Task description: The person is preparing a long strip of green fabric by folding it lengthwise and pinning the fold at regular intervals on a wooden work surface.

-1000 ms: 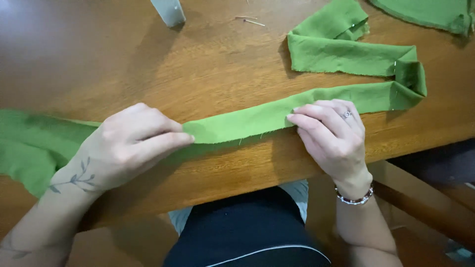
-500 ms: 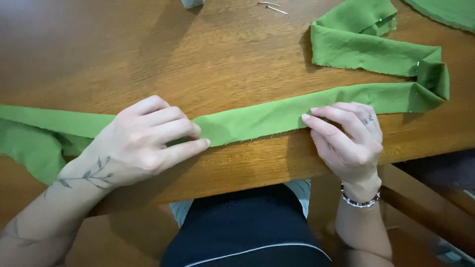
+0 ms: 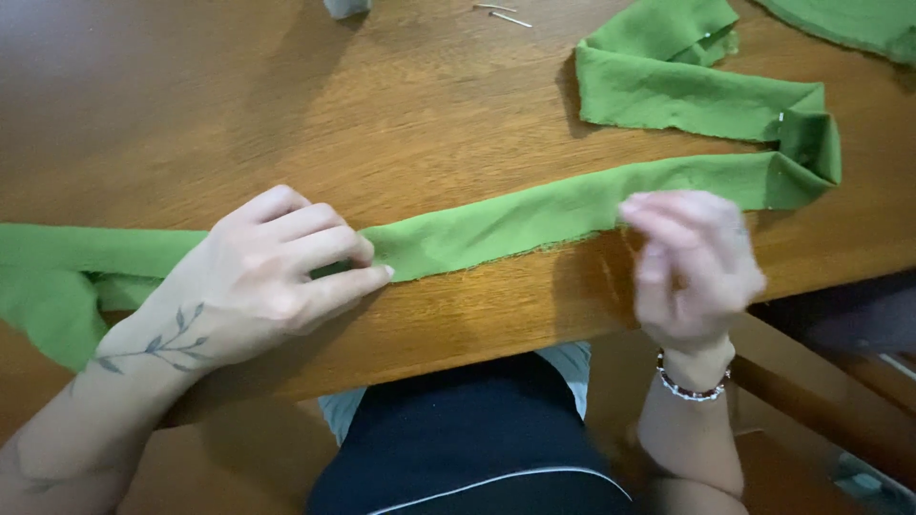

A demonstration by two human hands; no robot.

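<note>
A long green fabric strip (image 3: 534,215) lies along the front edge of a wooden table (image 3: 315,124). It folds back on itself at the right in a loose zigzag (image 3: 687,91). My left hand (image 3: 267,277) rests flat on the strip's left part, fingers pressing the cloth down. My right hand (image 3: 692,267) is lifted just off the strip near the table's front edge. It is blurred with motion, fingers loosely curled and holding nothing. A beaded bracelet sits on that wrist.
Two thin metal pins (image 3: 501,13) lie at the far edge of the table beside a grey object (image 3: 345,8) that is cut off by the frame. More green cloth (image 3: 849,21) lies at the top right. My lap is below the table edge.
My right hand has come up off the strip, where it had been pressing flat. My left hand has stayed pressing on the cloth.
</note>
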